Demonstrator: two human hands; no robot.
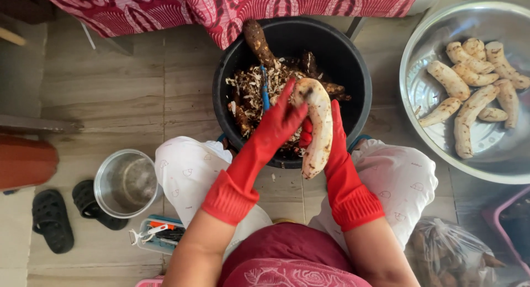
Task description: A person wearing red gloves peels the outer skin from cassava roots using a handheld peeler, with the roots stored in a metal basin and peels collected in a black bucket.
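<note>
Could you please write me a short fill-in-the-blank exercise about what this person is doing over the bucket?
1. Both hands wear ____ rubber gloves.
2. The right hand and left hand hold a mostly peeled root over a ____ bucket of peelings.
3. The peeled roots lie in a large ____ basin.
4. A pair of black ____ lies beside the small metal pot.

Missing words: red; black; metal; sandals

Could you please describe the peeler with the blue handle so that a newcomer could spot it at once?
Find the round black plastic tub between the person's knees, heaped with brown peelings. The slim blue-handled peeler stands nearly upright in that heap, just beyond the red-gloved left hand. It is the only blue thing among brown roots and pale scraps.
</note>
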